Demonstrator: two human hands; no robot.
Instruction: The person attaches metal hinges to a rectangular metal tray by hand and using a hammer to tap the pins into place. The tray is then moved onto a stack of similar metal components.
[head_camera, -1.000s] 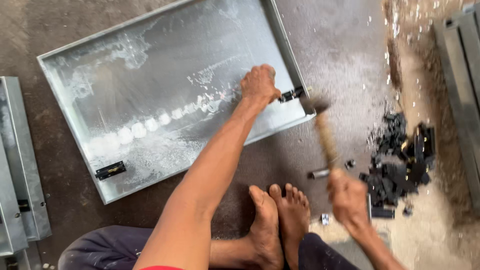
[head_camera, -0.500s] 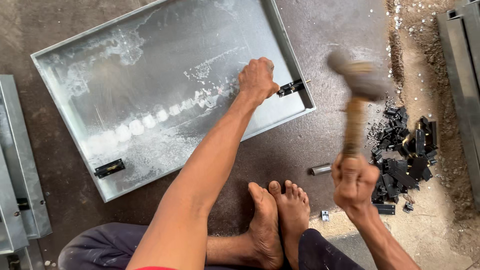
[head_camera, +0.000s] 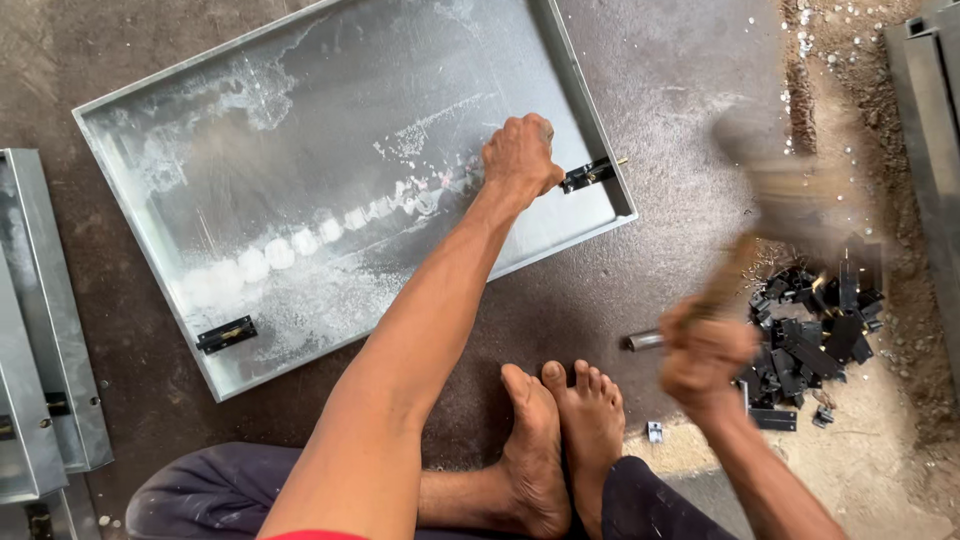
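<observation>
Dark, dusty floor (head_camera: 700, 60) fills the head view, and a big flat metal tray (head_camera: 300, 130) lies on it. Near the tray's right edge the left hand (head_camera: 518, 157) is curled into a tight fist, pressing on the tray just beside a small black hinge (head_camera: 588, 174). I cannot tell what is inside the fist. Another black hinge (head_camera: 226, 334) sits near the tray's lower left corner. Well off to the right, the right hand (head_camera: 705, 358) grips the wooden handle of a hammer (head_camera: 775, 215), fingers wrapped all around it. The hammer is blurry and up in the air. A pile of small black parts (head_camera: 815, 335) lies just beside that hand. Two bare feet (head_camera: 560, 440) rest on the floor between the arms.
</observation>
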